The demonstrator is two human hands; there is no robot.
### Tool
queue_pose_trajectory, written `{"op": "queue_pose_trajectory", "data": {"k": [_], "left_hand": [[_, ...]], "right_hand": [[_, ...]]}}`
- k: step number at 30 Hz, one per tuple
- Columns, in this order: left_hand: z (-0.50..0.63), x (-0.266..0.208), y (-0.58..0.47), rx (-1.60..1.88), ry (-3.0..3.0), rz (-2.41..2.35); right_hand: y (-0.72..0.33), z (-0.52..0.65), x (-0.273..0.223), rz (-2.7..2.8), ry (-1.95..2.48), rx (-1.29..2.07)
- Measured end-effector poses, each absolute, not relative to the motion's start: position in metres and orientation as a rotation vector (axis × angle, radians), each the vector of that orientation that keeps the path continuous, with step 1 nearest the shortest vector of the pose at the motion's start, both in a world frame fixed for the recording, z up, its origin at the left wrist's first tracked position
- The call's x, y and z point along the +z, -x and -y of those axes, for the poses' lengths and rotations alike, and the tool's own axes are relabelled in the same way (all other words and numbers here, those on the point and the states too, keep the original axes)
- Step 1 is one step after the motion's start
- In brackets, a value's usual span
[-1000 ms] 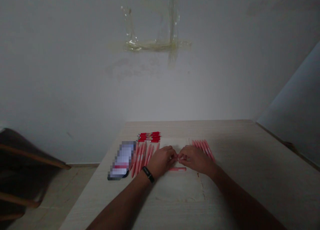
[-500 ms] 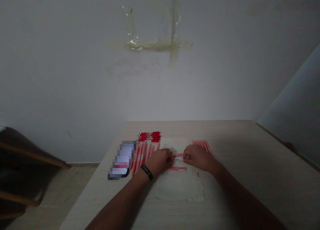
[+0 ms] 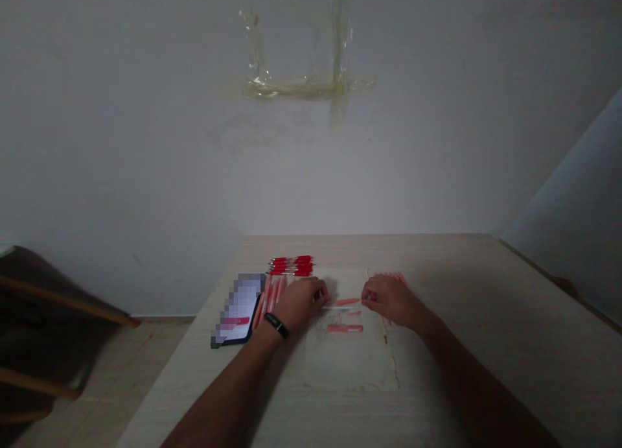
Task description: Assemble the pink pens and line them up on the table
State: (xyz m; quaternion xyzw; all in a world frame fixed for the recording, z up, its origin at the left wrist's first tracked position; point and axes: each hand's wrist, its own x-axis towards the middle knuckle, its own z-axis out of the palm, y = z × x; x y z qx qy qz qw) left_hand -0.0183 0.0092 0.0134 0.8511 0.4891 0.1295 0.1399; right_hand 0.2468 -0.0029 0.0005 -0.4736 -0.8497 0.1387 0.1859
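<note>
Beige wood-grain tabletop (image 3: 510, 318) fills the near scene, with two bare forearms reaching over it. A thin, pale sheet (image 3: 350, 367) lies flat on it, below and between the hands. On the sheet, the nearer pink pen piece (image 3: 345, 329) lies with its long axis running left to right, a pale patch towards its right end. Just beyond are a small pink piece (image 3: 355, 313) and a slim pale rod (image 3: 335, 308), both also lying crosswise. Farther still, the farther pink pen piece (image 3: 347, 301) runs left to right, its right end angled slightly away. It lies in the gap between the hands, its right end close to the right fingertips; blur hides which end is the writing tip.

The left hand (image 3: 302, 299), with a black wristband (image 3: 276, 325), and the right hand (image 3: 390, 299) both have fingers curled and fingertips drawn close; whether either pinches anything, I cannot tell. Left of the left hand lie pink pens (image 3: 271, 299) and a blurred-out phone (image 3: 238, 312), pointing near to far. Partly behind the right hand is another pink row (image 3: 400, 277). Beyond, red pens (image 3: 291, 265) lie crosswise. At the far side, tape (image 3: 291, 89) clings to a grey wall (image 3: 413, 143).
</note>
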Motion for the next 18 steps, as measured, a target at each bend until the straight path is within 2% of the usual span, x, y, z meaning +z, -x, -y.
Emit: {"op": "queue_pose_trajectory", "data": {"k": [6, 18], "left_hand": [[-0.017, 0.016, 0.030, 0.519, -2.381, -1.524], [-0.017, 0.021, 0.030, 0.532, -2.386, -1.494]], "right_hand": [[-0.256, -0.004, -0.003, 2.348, 1.374, 0.434], [-0.255, 0.000, 0.002, 2.347, 1.367, 0.437]]}}
